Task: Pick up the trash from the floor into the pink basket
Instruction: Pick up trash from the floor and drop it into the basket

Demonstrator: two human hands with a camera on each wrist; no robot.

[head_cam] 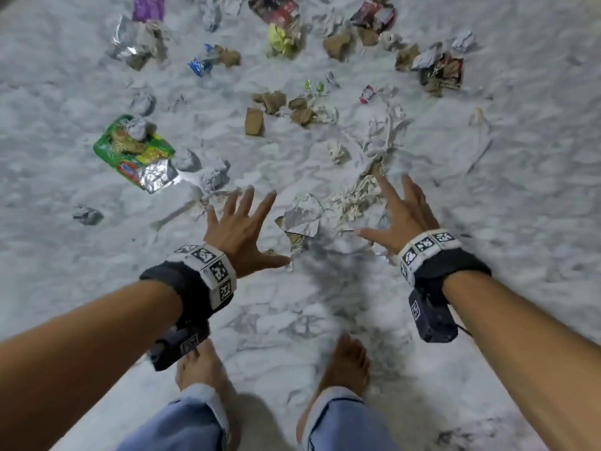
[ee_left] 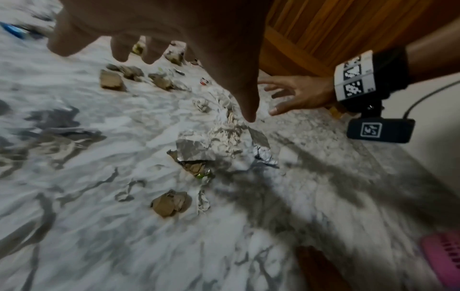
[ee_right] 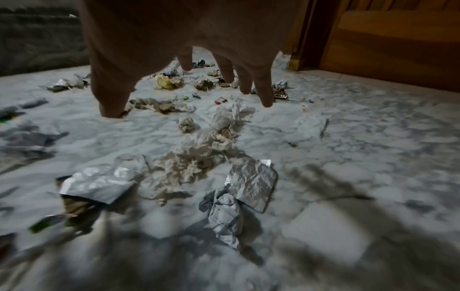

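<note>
Both my hands hover over the marble floor with fingers spread, holding nothing. My left hand is just left of a flat silver foil wrapper. My right hand is above the right side of a heap of crumpled white paper. A creased foil sheet and a grey paper wad lie beside the heap. The pink basket shows only at the lower right edge of the left wrist view.
More trash lies farther out: a green noodle packet, foil balls, brown cardboard scraps, a yellow wrapper. My bare feet stand close behind the heap. A wooden door stands to the right.
</note>
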